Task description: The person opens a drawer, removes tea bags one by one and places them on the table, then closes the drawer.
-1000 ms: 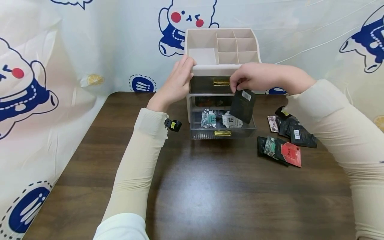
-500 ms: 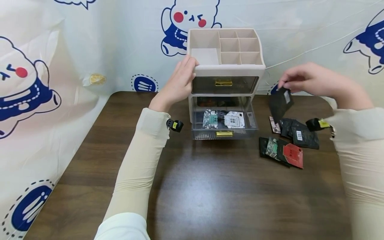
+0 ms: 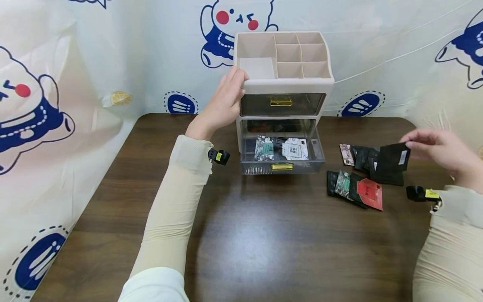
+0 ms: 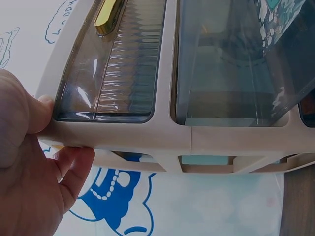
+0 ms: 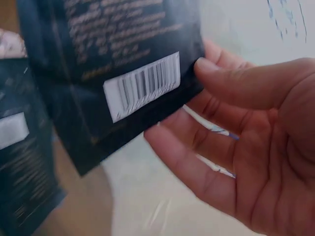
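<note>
My left hand (image 3: 223, 102) grips the upper left front corner of the white desktop drawer organizer (image 3: 286, 87), thumb on the front and fingers around the side. Between thumb and fingers my right hand (image 3: 441, 151) pinches the edge of a black sachet (image 3: 390, 158), its white barcode label toward the right wrist camera. This sachet overlaps a row of black sachets on the table at the right. Pulled out below, the clear lower drawer (image 3: 283, 168) holds a green-labelled sachet (image 3: 264, 148) and a white-labelled sachet (image 3: 295, 149). The upper drawer (image 3: 281, 110) is closed.
A second group of sachets, with a red-and-black sachet (image 3: 369, 192) on top, lies nearer on the brown wooden table (image 3: 241, 251). A pink patterned sachet (image 3: 346, 154) sits at the left end of the back row. A printed curtain (image 3: 151, 50) hangs behind.
My right hand has carried the black sachet from above the open drawer to the right, then down over the back row. The left hand stays on the organizer's corner.
</note>
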Motion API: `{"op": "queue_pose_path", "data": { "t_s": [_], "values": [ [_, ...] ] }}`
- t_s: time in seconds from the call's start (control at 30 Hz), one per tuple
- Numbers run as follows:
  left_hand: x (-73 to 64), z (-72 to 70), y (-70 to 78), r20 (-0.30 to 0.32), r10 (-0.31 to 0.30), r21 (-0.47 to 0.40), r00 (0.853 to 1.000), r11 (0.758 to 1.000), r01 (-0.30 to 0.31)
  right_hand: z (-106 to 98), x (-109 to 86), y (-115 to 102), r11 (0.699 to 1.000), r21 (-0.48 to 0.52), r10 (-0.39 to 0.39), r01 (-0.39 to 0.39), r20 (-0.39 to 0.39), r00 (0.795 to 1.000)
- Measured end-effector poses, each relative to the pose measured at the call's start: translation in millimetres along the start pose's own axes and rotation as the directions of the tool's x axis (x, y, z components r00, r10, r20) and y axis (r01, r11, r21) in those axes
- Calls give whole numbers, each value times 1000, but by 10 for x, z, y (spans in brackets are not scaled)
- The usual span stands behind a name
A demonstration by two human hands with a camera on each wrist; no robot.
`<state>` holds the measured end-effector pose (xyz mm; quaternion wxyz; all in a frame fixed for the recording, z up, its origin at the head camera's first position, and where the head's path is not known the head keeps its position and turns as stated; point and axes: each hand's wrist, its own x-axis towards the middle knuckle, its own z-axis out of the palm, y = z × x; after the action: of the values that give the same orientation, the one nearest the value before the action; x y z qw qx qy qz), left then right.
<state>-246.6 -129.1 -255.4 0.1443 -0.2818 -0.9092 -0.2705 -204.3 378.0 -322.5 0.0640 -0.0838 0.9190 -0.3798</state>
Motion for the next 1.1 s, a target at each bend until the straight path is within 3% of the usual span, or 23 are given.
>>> {"op": "queue_pose_path", "data": {
  "t_s": [0.13, 0.2, 0.43, 0.73, 0.97, 1.1],
  "values": [
    [8, -1, 6, 3, -7, -7, 1000, 1000, 7, 93, -149, 302, 989, 143, 41, -46, 41, 998],
    [7, -5, 4, 0, -9, -9, 1000, 1000, 9, 156, -197, 392, 983, 159, 80, -91, 75, 994],
    [10, -4, -2, -11, -2, -8, 1000, 1000, 2, 362, -302, 559, 965, 79, 237, -249, 138, 962],
    [21, 13, 8, -7, -2, -12, 1000, 1000, 2, 405, -322, 683, 950, 74, 285, -303, 186, 940],
    [20, 12, 12, -7, -13, -26, 1000, 1000, 13, 399, -358, 617, 941, -14, 336, -338, 168, 927],
    [7, 21, 13, -11, -16, -32, 1000, 999, 16, 359, -384, 573, 927, -15, 372, -375, 161, 914]
  ]
}}
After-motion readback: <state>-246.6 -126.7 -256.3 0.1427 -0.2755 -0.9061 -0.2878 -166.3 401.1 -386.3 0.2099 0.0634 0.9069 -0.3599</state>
